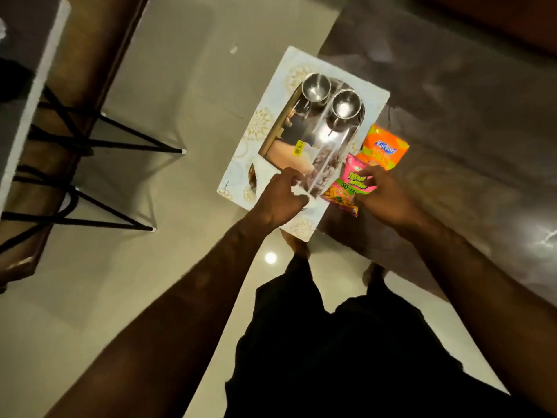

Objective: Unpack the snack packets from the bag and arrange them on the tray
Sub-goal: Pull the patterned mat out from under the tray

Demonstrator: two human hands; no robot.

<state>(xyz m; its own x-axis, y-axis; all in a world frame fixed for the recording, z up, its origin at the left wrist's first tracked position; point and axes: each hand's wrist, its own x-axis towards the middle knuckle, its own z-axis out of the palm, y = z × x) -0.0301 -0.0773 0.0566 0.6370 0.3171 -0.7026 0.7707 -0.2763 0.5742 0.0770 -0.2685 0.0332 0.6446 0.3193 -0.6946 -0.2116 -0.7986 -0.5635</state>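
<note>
A shiny steel tray [313, 137] lies inside a white patterned box [271, 116] at the corner of a dark marble table. Two steel bowls [316, 86] [346, 104] stand at the tray's far end. A pink snack packet [351, 184] lies at the tray's near right edge, and my right hand [381, 194] grips it. An orange snack packet [384, 147] lies just beyond it on the table. My left hand [281, 196] has curled fingers at the tray's near edge; whether it holds the tray's rim or a clear wrap is unclear. No bag is visible.
The dark marble table [467, 116] stretches to the right and back. A stool with black metal legs [99, 143] stands on the pale tiled floor at the left. My legs and feet [301, 245] are below the box.
</note>
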